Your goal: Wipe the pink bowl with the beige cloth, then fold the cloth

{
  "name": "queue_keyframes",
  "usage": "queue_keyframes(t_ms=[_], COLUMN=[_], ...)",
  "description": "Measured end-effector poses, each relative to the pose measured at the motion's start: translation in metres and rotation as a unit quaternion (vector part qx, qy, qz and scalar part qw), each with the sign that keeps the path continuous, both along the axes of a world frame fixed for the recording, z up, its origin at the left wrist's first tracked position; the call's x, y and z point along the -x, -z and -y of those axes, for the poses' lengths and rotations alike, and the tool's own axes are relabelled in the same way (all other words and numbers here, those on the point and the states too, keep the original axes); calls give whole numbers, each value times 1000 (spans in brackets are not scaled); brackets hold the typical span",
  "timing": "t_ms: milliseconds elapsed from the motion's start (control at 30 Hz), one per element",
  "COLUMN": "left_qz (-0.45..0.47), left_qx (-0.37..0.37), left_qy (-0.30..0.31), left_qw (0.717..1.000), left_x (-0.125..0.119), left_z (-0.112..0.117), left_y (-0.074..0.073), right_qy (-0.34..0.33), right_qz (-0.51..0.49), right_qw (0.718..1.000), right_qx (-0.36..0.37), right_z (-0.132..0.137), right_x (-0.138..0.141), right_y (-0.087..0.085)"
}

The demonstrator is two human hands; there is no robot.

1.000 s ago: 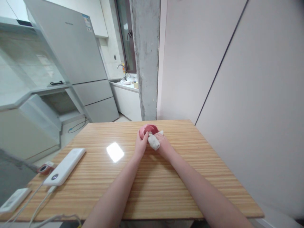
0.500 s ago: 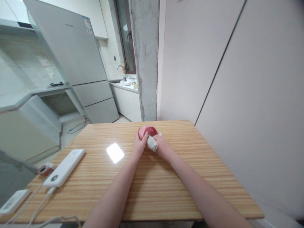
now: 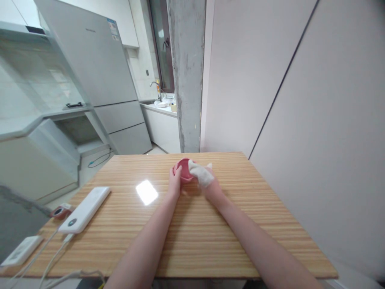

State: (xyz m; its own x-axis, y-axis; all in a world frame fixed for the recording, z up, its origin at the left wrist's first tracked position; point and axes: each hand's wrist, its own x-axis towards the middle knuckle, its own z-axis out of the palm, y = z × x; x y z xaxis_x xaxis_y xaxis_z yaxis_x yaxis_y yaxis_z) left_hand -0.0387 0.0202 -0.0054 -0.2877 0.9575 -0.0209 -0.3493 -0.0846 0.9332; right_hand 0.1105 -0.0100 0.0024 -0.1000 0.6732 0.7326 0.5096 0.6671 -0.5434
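Observation:
A pink bowl (image 3: 185, 173) is tilted near the far edge of the wooden table, its hollow side facing me. My left hand (image 3: 175, 180) grips it by the left rim, thumb over the edge. My right hand (image 3: 213, 188) is closed on a whitish cloth (image 3: 201, 172) at the bowl's right side. One end of the cloth overlaps the bowl's opening; whether it touches the inside I cannot tell. The fingers of the right hand are partly hidden and blurred.
On the left of the table (image 3: 240, 224) lies a white power bank (image 3: 86, 210) with cables. Beside it are a small reddish round object (image 3: 61, 212) and a white power strip (image 3: 22, 251). A white wall panel (image 3: 288, 120) borders the right side; a fridge (image 3: 90, 60) stands behind.
My right hand has drawn the cloth from low at the bowl's front up and to the right. The bowl's opening has turned more towards me, with my left hand still on it.

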Motion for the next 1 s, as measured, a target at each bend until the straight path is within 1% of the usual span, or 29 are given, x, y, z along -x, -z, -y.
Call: queue_keyframes(t_ms=[67,133,167,200,300,367,400,500,600,667,733,767,833,900,967,1000], left_qz=[41,47,34,14,-39,-44,-40,-7,44,78,108,119,134,141,141,134], left_qx=[13,22,22,20,9,-2,-4,1,21,25,26,24,12,-14,-27,-26], left_qy=[7,13,18,25,69,92,92,61,27,17,19,29,72,154,242,264], left_qw=[999,999,999,999,997,995,995,998,998,997,994,992,988,978,960,955], left_x=[4,4,3,1,-5,-8,-9,-9,-8,-8,-10,-11,-14,-16,-16,-15], left_z=[-3,-4,-3,-3,0,1,1,0,1,3,7,9,13,17,20,21], left_y=[0,1,2,2,4,6,6,7,4,1,-4,-7,-12,-17,-21,-22], right_qy=[83,143,157,156,130,112,106,77,12,-26,-36,-32,-11,18,44,51], right_qz=[-42,-40,-24,5,113,161,172,148,97,81,70,60,26,-11,-35,-42], right_qw=[995,988,987,987,985,979,977,982,991,991,990,991,994,996,996,996], right_qx=[-39,-47,-37,-21,32,60,69,86,95,106,116,117,108,87,65,55], right_z=[0,-1,-1,-2,-4,-6,-6,-7,-4,-1,4,6,9,10,9,7], right_x=[-8,-16,-19,-21,-21,-19,-19,-15,-6,2,8,10,10,5,-4,-9], right_y=[-2,-5,-6,-7,-7,-7,-6,-5,-2,0,0,0,-2,-6,-12,-14])
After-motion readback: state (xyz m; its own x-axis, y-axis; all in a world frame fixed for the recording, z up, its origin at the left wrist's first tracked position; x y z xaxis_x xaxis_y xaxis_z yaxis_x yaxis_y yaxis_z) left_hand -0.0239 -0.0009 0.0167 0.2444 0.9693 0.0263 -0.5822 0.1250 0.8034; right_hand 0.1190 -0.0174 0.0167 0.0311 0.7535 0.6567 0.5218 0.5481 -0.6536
